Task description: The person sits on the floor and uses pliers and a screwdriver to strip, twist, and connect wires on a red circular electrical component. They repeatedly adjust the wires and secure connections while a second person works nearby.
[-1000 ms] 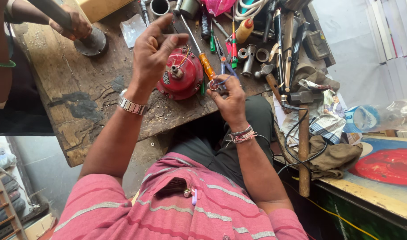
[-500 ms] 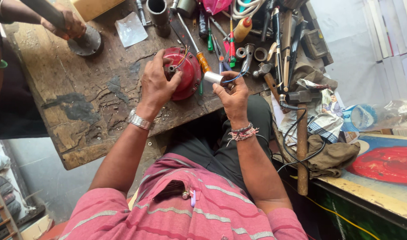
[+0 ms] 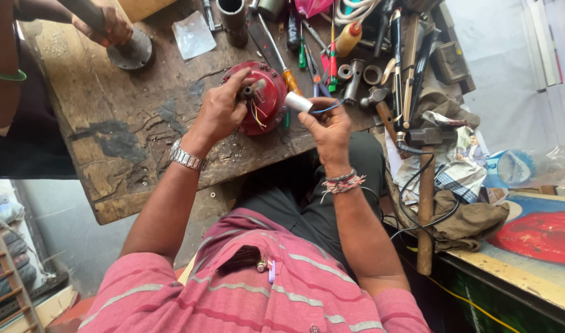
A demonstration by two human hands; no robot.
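Observation:
A round red motor housing (image 3: 271,95) with loose coloured wires sits near the front edge of a worn wooden workbench (image 3: 128,142). My left hand (image 3: 224,111), a metal watch on its wrist, grips the housing on its left side with fingers at the centre shaft. My right hand (image 3: 329,126), with thread bands on the wrist, holds a small white cylinder (image 3: 298,102) with blue wires just right of the housing.
Screwdrivers (image 3: 276,46), pliers, metal sleeves and a glue bottle (image 3: 347,38) crowd the bench's back right. A hammer (image 3: 425,203) lies over cloth and paper at right. Another person's hand (image 3: 107,24) presses a tool on a round metal disc at the back left.
My left hand has shifted over the red housing and turned it so the wires and shaft face up. My right hand swapped its grip and now shows the white cylinder clearly.

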